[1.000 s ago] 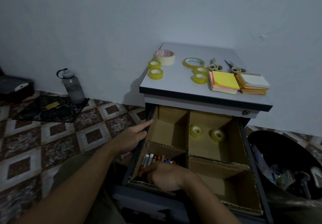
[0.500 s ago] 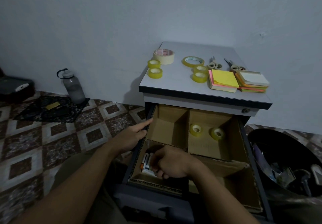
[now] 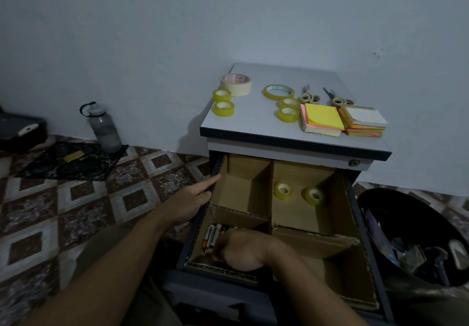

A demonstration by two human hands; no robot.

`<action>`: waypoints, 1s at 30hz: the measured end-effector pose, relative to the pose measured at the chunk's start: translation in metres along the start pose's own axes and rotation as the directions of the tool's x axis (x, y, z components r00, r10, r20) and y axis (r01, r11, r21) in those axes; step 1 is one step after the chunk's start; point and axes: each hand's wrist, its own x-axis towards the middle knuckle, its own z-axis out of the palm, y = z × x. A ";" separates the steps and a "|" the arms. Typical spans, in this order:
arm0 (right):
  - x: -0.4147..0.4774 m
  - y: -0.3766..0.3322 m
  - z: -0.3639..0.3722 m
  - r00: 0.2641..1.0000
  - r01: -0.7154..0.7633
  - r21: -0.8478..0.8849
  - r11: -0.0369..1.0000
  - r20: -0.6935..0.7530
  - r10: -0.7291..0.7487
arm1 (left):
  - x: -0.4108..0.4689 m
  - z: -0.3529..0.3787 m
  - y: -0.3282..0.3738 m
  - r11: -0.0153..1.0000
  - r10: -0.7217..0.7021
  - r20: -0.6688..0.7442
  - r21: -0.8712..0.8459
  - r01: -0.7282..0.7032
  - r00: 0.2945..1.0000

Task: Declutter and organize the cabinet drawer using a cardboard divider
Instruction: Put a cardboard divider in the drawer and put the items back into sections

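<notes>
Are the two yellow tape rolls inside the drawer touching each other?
Apart. The head view shows bare cardboard between the left tape roll and the right tape roll.

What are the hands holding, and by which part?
The left hand holds nothing; it rests on the left edge of the drawer. The right hand curls over the markers in the near-left compartment; whether it grips one cannot be told.

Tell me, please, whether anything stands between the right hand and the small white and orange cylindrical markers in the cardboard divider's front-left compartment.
Nothing visible does: the right hand is down inside that open-topped compartment, right against the small white and orange cylindrical markers.
</notes>
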 end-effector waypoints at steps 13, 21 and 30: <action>0.002 -0.003 0.006 0.999 0.036 0.303 0.952 -0.049 -0.022 | 0.002 -0.001 -0.004 1.000 -0.005 -0.002 -0.006 0.005 1.000; -0.005 -0.005 0.003 0.997 0.060 0.270 0.961 -0.071 -0.042 | 0.004 0.000 -0.007 1.000 -0.008 0.002 -0.019 0.008 1.000; -0.005 -0.002 0.002 0.989 -0.020 0.080 0.997 -0.143 0.032 | 0.002 0.001 -0.004 1.000 -0.007 -0.010 -0.018 0.007 1.000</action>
